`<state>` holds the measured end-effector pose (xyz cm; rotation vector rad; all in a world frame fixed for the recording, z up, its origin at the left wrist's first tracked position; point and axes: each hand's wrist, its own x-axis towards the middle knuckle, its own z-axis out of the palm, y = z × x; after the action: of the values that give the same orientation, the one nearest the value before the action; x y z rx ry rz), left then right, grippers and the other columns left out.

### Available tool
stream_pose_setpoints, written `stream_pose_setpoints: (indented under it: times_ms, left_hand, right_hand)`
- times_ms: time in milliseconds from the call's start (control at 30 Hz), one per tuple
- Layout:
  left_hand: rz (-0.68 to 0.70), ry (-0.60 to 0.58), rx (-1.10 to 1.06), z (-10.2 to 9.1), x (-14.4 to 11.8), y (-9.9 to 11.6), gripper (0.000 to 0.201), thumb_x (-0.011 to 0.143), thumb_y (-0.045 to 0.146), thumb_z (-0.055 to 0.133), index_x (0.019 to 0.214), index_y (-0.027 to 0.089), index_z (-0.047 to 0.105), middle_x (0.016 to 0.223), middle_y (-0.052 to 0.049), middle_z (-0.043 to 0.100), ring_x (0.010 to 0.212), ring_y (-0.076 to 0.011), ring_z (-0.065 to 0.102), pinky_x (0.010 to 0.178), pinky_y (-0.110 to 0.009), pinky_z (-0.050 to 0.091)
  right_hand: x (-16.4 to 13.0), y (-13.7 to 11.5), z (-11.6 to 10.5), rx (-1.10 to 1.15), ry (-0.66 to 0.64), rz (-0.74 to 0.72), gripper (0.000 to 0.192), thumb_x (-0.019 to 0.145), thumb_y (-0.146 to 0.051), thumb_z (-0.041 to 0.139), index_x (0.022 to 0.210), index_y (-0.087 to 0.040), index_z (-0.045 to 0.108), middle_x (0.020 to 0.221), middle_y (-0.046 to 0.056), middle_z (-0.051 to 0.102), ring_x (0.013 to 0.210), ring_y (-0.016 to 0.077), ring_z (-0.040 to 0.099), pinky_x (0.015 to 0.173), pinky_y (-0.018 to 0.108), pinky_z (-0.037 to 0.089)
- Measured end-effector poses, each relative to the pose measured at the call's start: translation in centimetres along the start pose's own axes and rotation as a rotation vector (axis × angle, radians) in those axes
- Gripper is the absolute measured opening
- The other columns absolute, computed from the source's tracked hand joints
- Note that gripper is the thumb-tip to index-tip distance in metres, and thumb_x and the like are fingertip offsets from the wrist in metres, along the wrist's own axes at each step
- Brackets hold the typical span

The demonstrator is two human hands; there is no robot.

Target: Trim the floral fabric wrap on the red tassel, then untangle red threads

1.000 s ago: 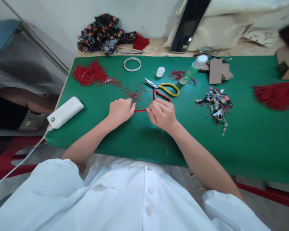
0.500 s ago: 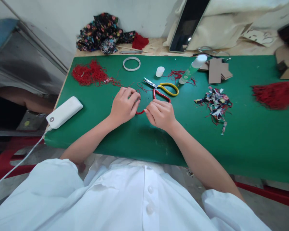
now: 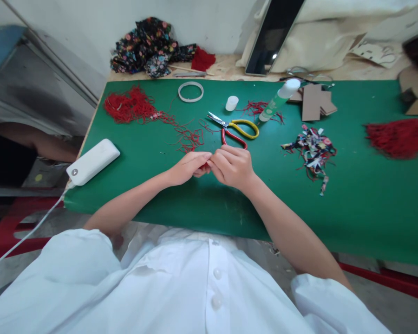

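My left hand [image 3: 190, 168] and my right hand [image 3: 232, 168] meet over the front part of the green mat, fingertips pinched together. Between them a bit of red cord [image 3: 206, 163] shows; most of it is covered by the fingers. Just beyond the right hand lie scissors with one yellow and one red handle [image 3: 244, 128], blades slightly apart and pointing to the far left. Loose red thread scraps [image 3: 191, 139] lie beyond the left hand. A small white cap [image 3: 231, 103] stands past the scissors, near a green glue bottle [image 3: 277, 101].
A white power bank [image 3: 94, 162] with a cable lies at left. Red thread piles [image 3: 130, 105] sit far left, with a tape ring [image 3: 191, 85] beside them. Patterned fabric scraps [image 3: 313, 148], cardboard pieces [image 3: 311, 104] and a red bundle [image 3: 400, 137] are at right.
My left hand has come down and right to meet the right hand, uncovering the red thread scraps. The stretch of red cord between the hands is now mostly hidden. My right hand has barely moved.
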<state>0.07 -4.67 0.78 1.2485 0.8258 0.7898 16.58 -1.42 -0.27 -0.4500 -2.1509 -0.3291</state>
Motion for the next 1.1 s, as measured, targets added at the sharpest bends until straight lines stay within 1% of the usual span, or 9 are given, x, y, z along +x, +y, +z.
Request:
stream_pose_setpoints:
  times_ms: [200, 467, 633, 733, 833, 900, 967, 1067, 1100]
  left_hand:
    - [-0.147, -0.06, -0.169, -0.1, -0.2, 0.6, 0.051, 0.074, 0.063, 0.067, 0.065, 0.018, 0.045, 0.046, 0.012, 0.022, 0.038, -0.0018, 0.019, 0.039, -0.018, 0.015]
    - [-0.065, -0.164, -0.142, -0.6, 0.0, 0.4, 0.048, 0.08, 0.061, 0.065, 0.073, 0.016, 0.049, 0.046, 0.013, 0.024, 0.036, -0.0017, 0.022, 0.037, -0.018, 0.017]
    - [0.034, -0.109, -0.063, -0.7, 0.1, -0.3, 0.046, 0.082, 0.058, 0.064, 0.072, 0.015, 0.052, 0.044, 0.011, 0.032, 0.036, -0.0015, 0.027, 0.038, -0.017, 0.021]
    - [0.026, -0.072, -0.077, -0.6, 0.1, 0.0, 0.046, 0.081, 0.057, 0.067, 0.069, 0.015, 0.053, 0.043, 0.011, 0.03, 0.036, -0.0015, 0.026, 0.039, -0.017, 0.021]
    - [-0.027, -0.11, -0.135, -0.9, -0.3, 0.9, 0.044, 0.078, 0.053, 0.07, 0.065, 0.013, 0.056, 0.043, 0.008, 0.033, 0.037, -0.001, 0.027, 0.04, -0.017, 0.02]
    - [-0.072, -0.192, -0.194, -1.5, -0.9, 1.5, 0.043, 0.075, 0.051, 0.072, 0.058, 0.013, 0.059, 0.042, 0.005, 0.039, 0.034, -0.0017, 0.03, 0.04, -0.018, 0.023]
    - [-0.114, -0.389, -0.256, -2.4, -1.4, 1.9, 0.044, 0.071, 0.051, 0.072, 0.049, 0.015, 0.058, 0.037, 0.0, 0.043, 0.029, -0.0058, 0.035, 0.037, -0.023, 0.03]
    - [-0.206, -0.67, -0.337, -3.9, -2.0, 1.7, 0.055, 0.057, 0.064, 0.07, 0.031, 0.021, 0.05, 0.024, -0.002, 0.031, 0.02, -0.0146, 0.036, 0.026, -0.028, 0.031]
    - [-0.216, -0.707, -0.331, -4.2, -2.1, 1.5, 0.055, 0.051, 0.065, 0.072, 0.028, 0.022, 0.046, 0.023, -0.002, 0.028, 0.019, -0.0158, 0.036, 0.025, -0.029, 0.032]
  right_hand:
    - [-0.2, 0.0, -0.2, -0.014, -0.038, 0.023, 0.03, 0.096, -0.02, 0.046, 0.066, -0.021, 0.045, 0.056, -0.002, 0.051, 0.056, 0.0126, 0.039, 0.051, 0.027, 0.032]
    - [-0.3, 0.4, -0.2, 0.03, -0.034, 0.046, 0.028, 0.095, -0.017, 0.047, 0.067, -0.021, 0.045, 0.057, -0.002, 0.051, 0.056, 0.0123, 0.04, 0.051, 0.026, 0.032]
    - [-0.2, 0.5, -0.1, 0.054, -0.036, 0.059, 0.029, 0.096, -0.019, 0.045, 0.067, -0.021, 0.045, 0.057, -0.002, 0.05, 0.056, 0.0126, 0.039, 0.051, 0.026, 0.031]
    - [-0.3, 0.4, -0.1, 0.127, -0.037, 0.107, 0.029, 0.097, -0.021, 0.045, 0.068, -0.021, 0.046, 0.058, -0.002, 0.05, 0.056, 0.0126, 0.038, 0.053, 0.027, 0.032]
    - [-0.4, 0.3, 0.0, 0.216, -0.041, 0.197, 0.03, 0.1, -0.025, 0.04, 0.073, -0.02, 0.051, 0.062, 0.0, 0.055, 0.059, 0.014, 0.042, 0.057, 0.029, 0.035]
    - [-0.5, 0.2, 0.1, 0.217, -0.089, 0.246, 0.031, 0.102, -0.028, 0.037, 0.077, -0.02, 0.054, 0.066, 0.002, 0.059, 0.065, 0.0161, 0.047, 0.061, 0.03, 0.038]
    - [-0.7, 0.2, 0.3, 0.179, -0.188, 0.3, 0.031, 0.102, -0.03, 0.037, 0.082, -0.02, 0.057, 0.071, 0.004, 0.062, 0.071, 0.0184, 0.05, 0.066, 0.031, 0.041]
    - [-0.8, 0.4, 0.8, 0.14, -0.375, 0.385, 0.027, 0.101, -0.033, 0.04, 0.092, -0.018, 0.061, 0.086, 0.009, 0.069, 0.084, 0.0227, 0.055, 0.078, 0.035, 0.046]
    - [-0.8, 0.4, 1.0, 0.144, -0.431, 0.404, 0.026, 0.1, -0.033, 0.041, 0.098, -0.017, 0.062, 0.093, 0.01, 0.07, 0.09, 0.0244, 0.056, 0.083, 0.038, 0.047]
